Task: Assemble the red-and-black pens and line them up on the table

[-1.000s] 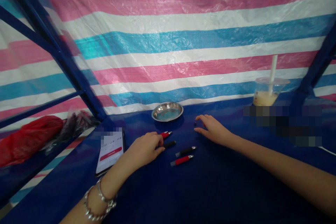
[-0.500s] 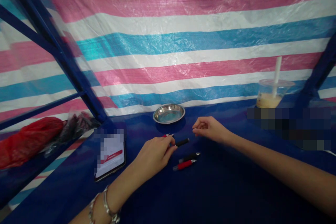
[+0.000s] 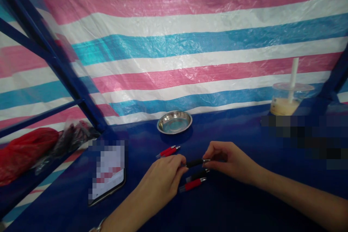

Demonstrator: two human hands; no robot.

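Observation:
A black pen point(image 3: 194, 163) is held level between my two hands. Thumb and fingers of my left hand point(image 3: 165, 174) pinch its left end, while my right hand point(image 3: 228, 157) grips the silvery tip at its right end. Just below it on the blue table lie another black pen point(image 3: 199, 175) and a red pen point(image 3: 192, 185), side by side. Two more red pens point(image 3: 169, 150) rest beyond my left hand, partly hidden by it.
A shiny metal dish point(image 3: 174, 122) stands near the striped sheet point(image 3: 190, 50). On the left lies a phone point(image 3: 108, 174), with a red bag point(image 3: 29, 152) beyond the blue frame. A lidded cup with a straw point(image 3: 286, 103) stands at the back right.
My right hand has come down and left and taken hold of the pen's tip. My left hand has moved slightly toward me, uncovering more of the two red pens.

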